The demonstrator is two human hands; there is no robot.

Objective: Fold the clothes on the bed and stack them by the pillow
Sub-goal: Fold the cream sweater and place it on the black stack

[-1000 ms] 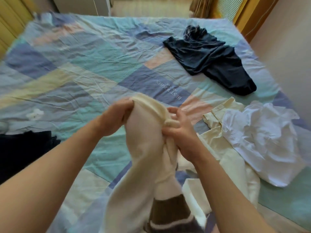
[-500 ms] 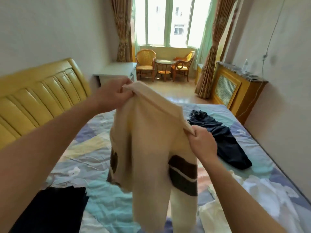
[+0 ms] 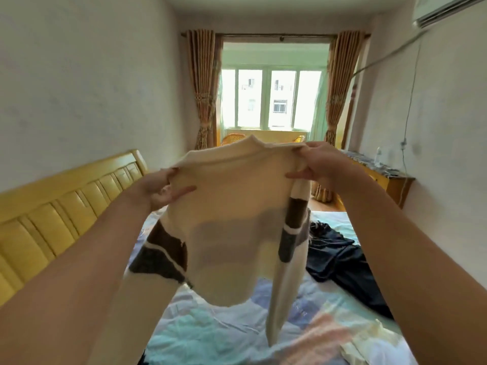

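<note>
A person holds a cream sweater up by its shoulders above a bed.

The bed, in a pastel patchwork cover, runs toward a curtained window; its yellow headboard is on the left. The cream sweater, with dark brown sleeve bands, hangs in the air over the bed. A dark garment lies on the cover to the right. The left hand and right hand each pinch a shoulder, fingers clamped on the knit.
</note>
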